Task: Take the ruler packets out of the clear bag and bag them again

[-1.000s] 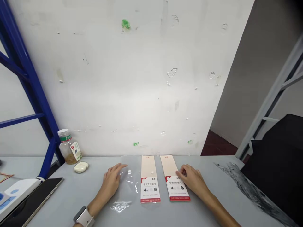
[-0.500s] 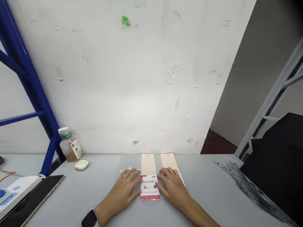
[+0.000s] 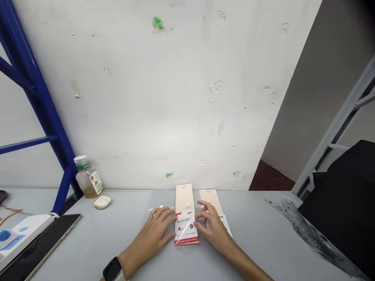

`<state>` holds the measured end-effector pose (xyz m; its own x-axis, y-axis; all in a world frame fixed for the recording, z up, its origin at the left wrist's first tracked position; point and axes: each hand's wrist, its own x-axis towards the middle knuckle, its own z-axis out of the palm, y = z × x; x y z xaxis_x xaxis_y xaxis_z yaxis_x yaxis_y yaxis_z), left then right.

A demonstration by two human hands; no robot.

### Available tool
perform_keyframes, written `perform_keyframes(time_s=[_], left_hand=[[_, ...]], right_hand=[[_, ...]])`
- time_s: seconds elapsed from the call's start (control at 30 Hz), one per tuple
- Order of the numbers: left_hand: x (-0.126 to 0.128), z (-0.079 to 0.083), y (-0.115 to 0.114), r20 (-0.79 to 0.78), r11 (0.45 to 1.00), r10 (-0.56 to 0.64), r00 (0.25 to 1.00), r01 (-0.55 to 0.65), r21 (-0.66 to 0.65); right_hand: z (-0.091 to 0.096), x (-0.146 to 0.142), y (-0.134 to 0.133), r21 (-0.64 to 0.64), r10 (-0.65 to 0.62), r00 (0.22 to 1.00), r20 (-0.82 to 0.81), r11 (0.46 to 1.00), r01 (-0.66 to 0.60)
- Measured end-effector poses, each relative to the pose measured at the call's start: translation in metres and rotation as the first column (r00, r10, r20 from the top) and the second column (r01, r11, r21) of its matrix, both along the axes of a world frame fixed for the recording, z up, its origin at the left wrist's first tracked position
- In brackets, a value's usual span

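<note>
Holds a red-and-white packet on or just above the grey table, gripping its left edge with the left hand, thumb and forefinger a little apart, and its right edge with the right hand in a narrower pinch. Has a second packet partly covered by the right hand, and a clear plastic bag partly beneath the left.

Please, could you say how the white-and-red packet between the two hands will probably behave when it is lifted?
The packet is probably fairly stiff: its far end appears raised, yet it looks straight. It is likely light for its length, being thin and flat. Its clear, shiny covering suggests it may be a little slippery.
</note>
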<state>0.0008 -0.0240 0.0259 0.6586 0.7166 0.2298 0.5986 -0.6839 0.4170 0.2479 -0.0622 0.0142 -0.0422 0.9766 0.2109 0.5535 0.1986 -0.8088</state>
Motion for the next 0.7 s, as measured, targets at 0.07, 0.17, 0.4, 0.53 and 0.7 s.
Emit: perform_keyframes(time_s=[0.07,0.17,0.4,0.53,0.7], left_hand=[[0.002,0.001,0.0,0.083,0.998,0.048,0.995,-0.045,-0.043],[0.006,0.005,0.0,0.302,0.98,0.123,0.945,-0.068,-0.186],[0.015,0.007,-0.002,0.622,0.729,0.355,0.697,0.21,-0.651],[0.015,0.01,-0.002,0.623,0.723,0.4,0.672,0.187,-0.666],[0.012,0.016,-0.002,0.625,0.754,0.353,0.696,0.184,-0.631]], right_hand=[[0.004,0.003,-0.002,-0.039,-0.004,0.997,-0.08,0.999,0.001],[0.012,0.005,-0.007,-0.077,0.018,0.989,-0.144,0.997,-0.029],[0.021,-0.001,-0.014,-0.105,0.08,0.978,-0.194,0.989,-0.101],[0.021,0.004,-0.012,-0.08,0.065,0.97,-0.235,0.993,-0.086],[0.013,0.009,-0.009,-0.053,0.085,0.942,-0.324,0.993,-0.108]])
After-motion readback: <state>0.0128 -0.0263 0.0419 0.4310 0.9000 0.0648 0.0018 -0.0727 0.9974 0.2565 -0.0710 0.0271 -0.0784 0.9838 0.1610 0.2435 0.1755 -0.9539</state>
